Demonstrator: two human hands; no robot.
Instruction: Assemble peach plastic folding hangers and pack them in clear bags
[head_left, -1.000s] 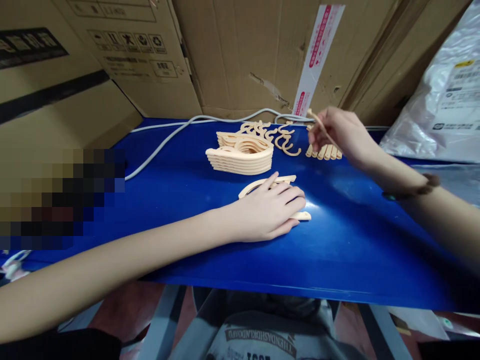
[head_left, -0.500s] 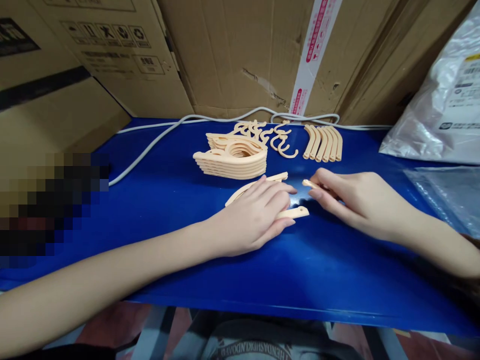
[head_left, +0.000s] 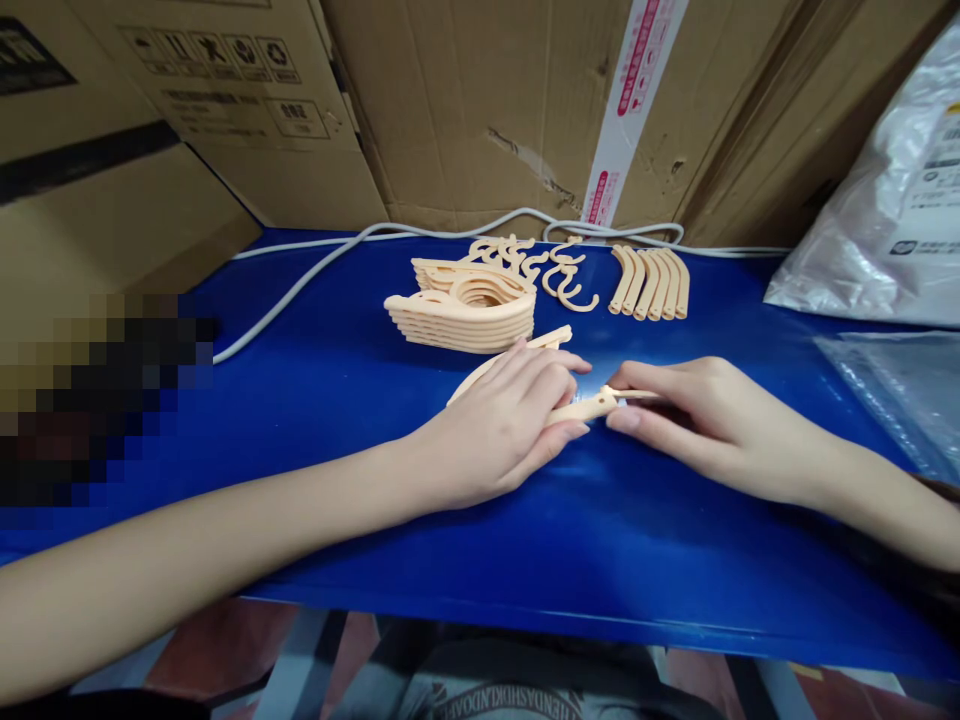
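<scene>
My left hand (head_left: 517, 420) presses down over a cream plastic hanger piece (head_left: 474, 378), with its thumb and fingers gripping it near the table. One end of that piece, with a small hole (head_left: 603, 402), sticks out past my fingers. My right hand (head_left: 697, 420) pinches a slim cream plastic part (head_left: 637, 395) between thumb and fingers; most of it is hidden in the hand. Its tip meets the holed end of the hanger piece. Just beyond the left hand lies a stack of folded hanger pieces (head_left: 465, 320).
Several loose hooks (head_left: 574, 290) and a row of curved arm pieces (head_left: 651, 285) lie at the back of the blue table (head_left: 360, 400). A white cable (head_left: 300, 285) runs along cardboard boxes (head_left: 480, 110). At the right are a plastic bag (head_left: 877, 230) and a clear sheet (head_left: 892, 390).
My right hand has moved slightly nearer and left, bringing the slim part from a gap away into contact with the hanger piece's end. My left hand keeps its hold.
</scene>
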